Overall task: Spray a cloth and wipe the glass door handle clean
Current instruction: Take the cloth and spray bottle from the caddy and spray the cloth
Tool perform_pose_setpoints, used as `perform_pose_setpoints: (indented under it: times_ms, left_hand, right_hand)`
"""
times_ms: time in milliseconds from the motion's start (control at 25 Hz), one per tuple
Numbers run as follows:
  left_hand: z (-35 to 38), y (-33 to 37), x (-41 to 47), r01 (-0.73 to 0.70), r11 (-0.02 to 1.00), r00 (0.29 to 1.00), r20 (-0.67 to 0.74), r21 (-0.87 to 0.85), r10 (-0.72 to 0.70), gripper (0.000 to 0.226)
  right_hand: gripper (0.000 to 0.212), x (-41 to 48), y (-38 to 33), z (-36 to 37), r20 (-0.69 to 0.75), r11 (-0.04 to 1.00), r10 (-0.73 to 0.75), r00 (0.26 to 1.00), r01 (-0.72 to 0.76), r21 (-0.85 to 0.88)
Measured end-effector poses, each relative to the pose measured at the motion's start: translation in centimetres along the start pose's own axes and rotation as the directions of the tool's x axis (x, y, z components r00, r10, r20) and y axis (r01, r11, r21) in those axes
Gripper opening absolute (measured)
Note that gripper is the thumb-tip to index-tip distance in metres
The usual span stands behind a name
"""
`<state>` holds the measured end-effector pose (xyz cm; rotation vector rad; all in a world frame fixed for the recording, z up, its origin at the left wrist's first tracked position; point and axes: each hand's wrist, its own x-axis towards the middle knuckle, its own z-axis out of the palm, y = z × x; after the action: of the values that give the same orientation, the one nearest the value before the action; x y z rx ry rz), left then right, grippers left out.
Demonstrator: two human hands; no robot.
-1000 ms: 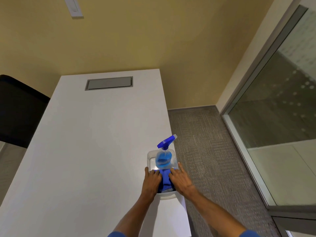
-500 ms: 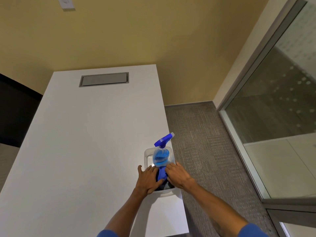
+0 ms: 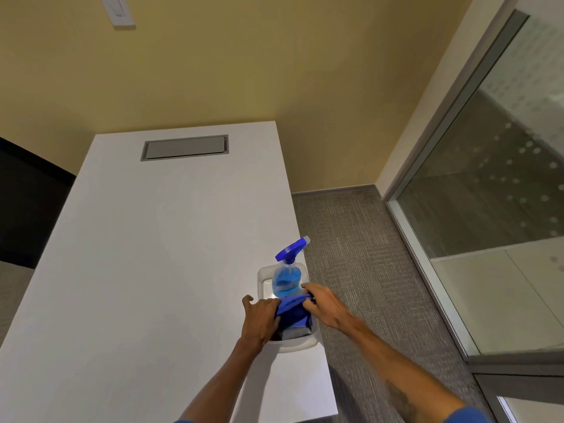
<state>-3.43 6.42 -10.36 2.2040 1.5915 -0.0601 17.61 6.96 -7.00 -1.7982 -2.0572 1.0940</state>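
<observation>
Hands in the bin. Left hand (image 3: 262, 319) curled over the near-left rim of the clear plastic bin (image 3: 294, 346), fingers pinched on the left edge of the blue cloth (image 3: 292, 311). Right hand (image 3: 324, 306) clamped on the same cloth from the other side, knuckles up, fingertips tucked into the folds. Cloth bunched between the two hands, raised partly above the rim, lower end down inside the bin. Just beyond the right fingertips: spray bottle (image 3: 287, 279), upright at the far end of the bin, blue liquid inside, blue trigger head angled up and right. Under the cloth, near the left wrist, something grey and dark, possibly more cloths, too shadowed to call. Bin sitting by the right edge of the white table (image 3: 152, 254); far ahead of both hands, a grey cable hatch (image 3: 185, 147) set flush in the tabletop. Right of the right forearm, grey carpet (image 3: 360, 254), then the framed glass panel (image 3: 494, 209). No door handle showing on that glass. Short blue sleeves at the bottom edge.
</observation>
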Motion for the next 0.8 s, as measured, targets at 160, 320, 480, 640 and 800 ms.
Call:
perform_pose_setpoints:
  times_ms: [160,320,480,640,800]
  left_hand:
    - [-1.7,-0.5,-0.1,-0.052,0.996,0.997,-0.056,-0.075,0.048,0.021]
    - [-3.1,-1.5,-0.5,0.001,0.918,0.992,-0.118,-0.396,-0.052,0.026]
    - [-5.3,-2.0,-2.0,-0.216,0.898,0.967,-0.213,-0.384,0.142,0.015]
    - [-8.2,-1.5,-4.0,-0.324,0.872,0.936,-0.26,-0.368,0.238,0.018]
    - [-11.1,-0.7,-4.9,-0.312,0.844,0.943,-0.25,-0.436,0.219,0.021]
  right_hand:
    - [0.014,-1.3,-0.2,-1.0,-0.005,0.999,-0.017,1.0,0.018,0.051]
    - [0.028,-2.7,-0.9,-1.8,-0.069,0.991,-0.088,0.994,0.094,0.093]
    - [0.024,-4.1,-2.3,-3.2,-0.193,0.975,-0.129,0.973,0.16,0.154]
    - [0.021,-5.9,-3.5,-4.8,-0.243,0.964,-0.213,0.946,0.243,0.104]
    - [0.029,-7.7,-4.5,-6.0,-0.255,0.95,-0.275,0.927,0.302,0.073]
